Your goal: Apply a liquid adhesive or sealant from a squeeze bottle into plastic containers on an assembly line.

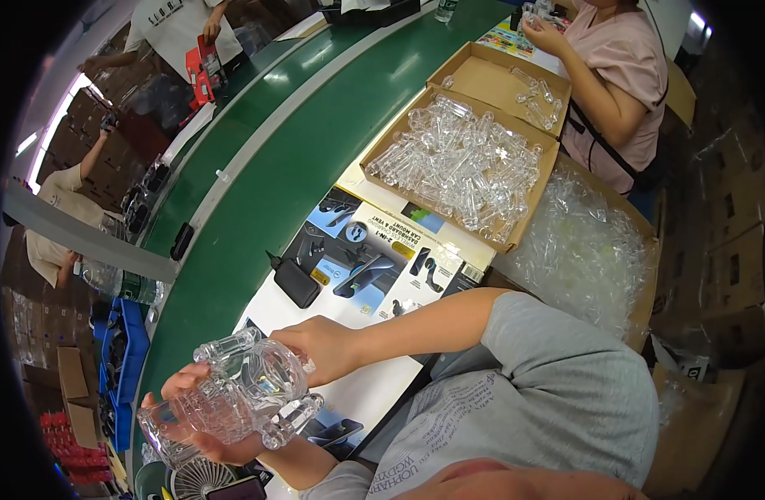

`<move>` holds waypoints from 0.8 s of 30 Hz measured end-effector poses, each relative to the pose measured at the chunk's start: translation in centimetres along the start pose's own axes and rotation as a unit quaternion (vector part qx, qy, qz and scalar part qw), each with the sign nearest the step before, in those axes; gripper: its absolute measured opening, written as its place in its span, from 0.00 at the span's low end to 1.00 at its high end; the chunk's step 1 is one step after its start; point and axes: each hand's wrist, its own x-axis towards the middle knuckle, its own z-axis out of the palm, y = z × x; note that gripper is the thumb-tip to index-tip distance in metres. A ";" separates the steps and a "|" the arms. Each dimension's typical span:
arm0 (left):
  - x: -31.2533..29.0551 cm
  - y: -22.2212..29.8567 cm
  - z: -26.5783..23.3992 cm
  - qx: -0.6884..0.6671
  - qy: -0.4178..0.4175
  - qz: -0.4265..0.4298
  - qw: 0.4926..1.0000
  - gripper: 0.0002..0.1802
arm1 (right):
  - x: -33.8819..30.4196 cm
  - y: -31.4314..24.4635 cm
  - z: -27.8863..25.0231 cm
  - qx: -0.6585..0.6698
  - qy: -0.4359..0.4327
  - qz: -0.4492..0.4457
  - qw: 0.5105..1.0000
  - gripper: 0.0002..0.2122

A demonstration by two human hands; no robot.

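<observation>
In front of me is a clear, bulbous vessel (270,375) with short clear tube-shaped pieces standing out on its sides. My left hand (211,417) is wrapped round its narrower, ribbed end, fingers curled about the clear wall. My right hand (324,348) grips the round end from the other side; its fingertips are partly hidden behind the vessel. The vessel lies tilted in the air over the table edge. Beyond my right arm, an open cardboard box (516,237) holds a heap of clear tube pieces (457,158), with several more in its lid flap.
A black charger-like block (295,282) lies on a printed carton sheet (366,258). The green conveyor belt (316,125) curves past. A bag-lined carton (582,242) stands at right. A small fan (200,479) sits at the bottom. A co-worker in pink (616,92) handles clear pieces.
</observation>
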 end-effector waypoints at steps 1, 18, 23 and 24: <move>0.0 0.1 0.0 -0.002 0.008 -0.005 1.000 0.32 | 0.0 0.0 0.1 -0.001 0.008 -0.006 1.000 0.20; -0.2 1.4 3.2 0.150 0.057 0.004 0.987 0.40 | -0.1 0.3 0.4 0.078 -0.029 -0.051 0.995 0.23; -0.4 1.3 2.5 0.116 0.041 0.011 0.992 0.40 | -0.2 0.0 0.2 0.050 -0.019 -0.053 0.997 0.22; -0.3 1.3 2.5 0.112 0.057 0.017 0.992 0.40 | -0.2 -0.1 0.1 0.052 -0.018 -0.055 0.997 0.22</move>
